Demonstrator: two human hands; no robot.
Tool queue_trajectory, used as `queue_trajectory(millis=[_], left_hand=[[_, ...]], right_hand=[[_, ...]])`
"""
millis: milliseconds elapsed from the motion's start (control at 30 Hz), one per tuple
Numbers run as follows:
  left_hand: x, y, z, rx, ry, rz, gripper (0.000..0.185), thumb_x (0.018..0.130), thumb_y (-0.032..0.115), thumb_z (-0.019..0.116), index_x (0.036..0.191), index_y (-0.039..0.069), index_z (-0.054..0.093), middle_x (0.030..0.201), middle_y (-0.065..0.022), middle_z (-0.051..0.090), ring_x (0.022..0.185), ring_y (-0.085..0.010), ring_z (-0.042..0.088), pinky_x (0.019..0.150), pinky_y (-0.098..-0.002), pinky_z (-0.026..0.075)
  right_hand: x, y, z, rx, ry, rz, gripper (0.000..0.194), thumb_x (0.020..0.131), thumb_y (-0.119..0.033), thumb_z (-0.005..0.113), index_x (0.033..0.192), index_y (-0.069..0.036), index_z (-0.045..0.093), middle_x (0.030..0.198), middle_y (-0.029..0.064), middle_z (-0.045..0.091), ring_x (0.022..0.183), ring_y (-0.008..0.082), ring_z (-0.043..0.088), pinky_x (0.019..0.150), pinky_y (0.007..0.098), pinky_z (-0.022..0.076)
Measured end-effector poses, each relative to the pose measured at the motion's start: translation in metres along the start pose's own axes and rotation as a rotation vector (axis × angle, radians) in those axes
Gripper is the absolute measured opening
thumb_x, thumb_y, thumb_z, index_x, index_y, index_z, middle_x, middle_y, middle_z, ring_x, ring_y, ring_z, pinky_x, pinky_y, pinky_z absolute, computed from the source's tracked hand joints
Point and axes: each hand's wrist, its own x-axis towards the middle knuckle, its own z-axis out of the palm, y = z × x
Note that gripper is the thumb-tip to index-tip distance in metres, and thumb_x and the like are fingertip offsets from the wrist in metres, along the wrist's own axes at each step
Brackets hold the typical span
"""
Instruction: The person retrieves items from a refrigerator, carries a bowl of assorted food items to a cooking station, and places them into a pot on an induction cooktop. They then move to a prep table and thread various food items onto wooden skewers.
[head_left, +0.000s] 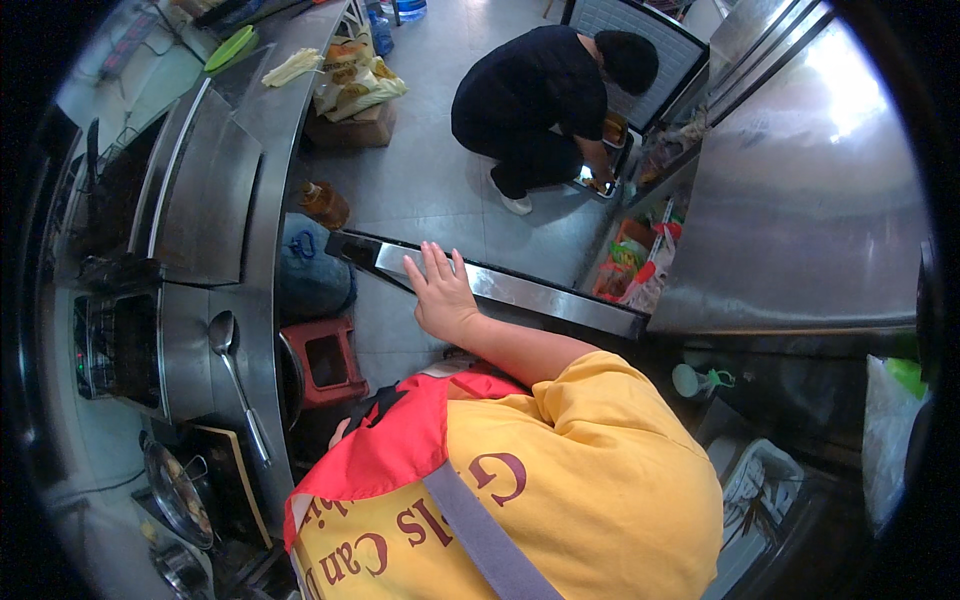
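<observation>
My right hand (444, 296) rests with spread fingers on the top edge of an open fridge door (525, 287), which stands out from a stainless steel fridge (795, 195). Nothing is held in it. My left hand is out of view or hidden by my body and the red apron (375, 457). Inside the fridge, bagged food (626, 262) shows behind the door. Beyond it, a person in dark clothes (532, 97) crouches at a second open door (652, 60), with a hand in a tray of food (596, 184).
A steel counter (262, 300) with a large metal spoon (238, 375) runs along the left. Below it are a red plastic stool (326, 360), a blue container (315, 262), a bottle of amber liquid (325, 205) and a cardboard box (352, 129). A pan of food (178, 484) stands lower left.
</observation>
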Motion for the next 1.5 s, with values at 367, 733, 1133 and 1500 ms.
queue_trajectory(millis=[367,733,1133,1500], left_hand=[[-0.001,0.006,0.001,-0.007,0.030,-0.003,0.037,0.080,0.024,0.063,0.111,0.005,0.056,0.102,-0.0156,0.063,0.097,-0.0269,0.060,0.083,-0.0318,0.045],[-0.039,0.034,0.025,0.109,0.101,-0.003,0.033,0.083,0.024,0.059,0.110,0.005,0.058,0.102,-0.0173,0.063,0.097,-0.0297,0.060,0.080,-0.0331,0.047],[0.005,0.042,0.098,0.103,0.220,0.181,0.046,0.078,0.048,0.059,0.104,0.009,0.060,0.097,-0.0143,0.064,0.089,-0.0313,0.062,0.077,-0.0402,0.048],[0.030,0.023,0.110,0.040,0.152,0.158,0.042,0.079,0.042,0.059,0.103,0.008,0.060,0.097,-0.0120,0.064,0.090,-0.0249,0.062,0.077,-0.0373,0.047]], right_hand=[[-0.002,-0.001,-0.001,0.033,-0.058,0.011,0.067,0.070,-0.018,0.056,0.132,-0.003,0.038,0.138,0.0268,0.031,0.131,0.0373,0.026,0.105,0.0532,0.0172],[-0.001,-0.004,-0.012,-0.022,-0.110,0.069,0.065,0.067,-0.014,0.059,0.129,-0.006,0.040,0.130,0.0249,0.037,0.127,0.0373,0.030,0.104,0.0534,0.0194],[0.006,0.082,-0.013,-0.359,-0.045,0.137,0.079,0.070,-0.023,0.065,0.139,-0.009,0.028,0.139,0.0221,0.033,0.127,0.0335,0.034,0.102,0.0478,0.0301],[0.020,0.136,-0.016,-0.487,0.013,0.319,0.080,0.068,-0.023,0.066,0.138,-0.010,0.029,0.138,0.0204,0.036,0.126,0.0311,0.037,0.097,0.0455,0.0352]])
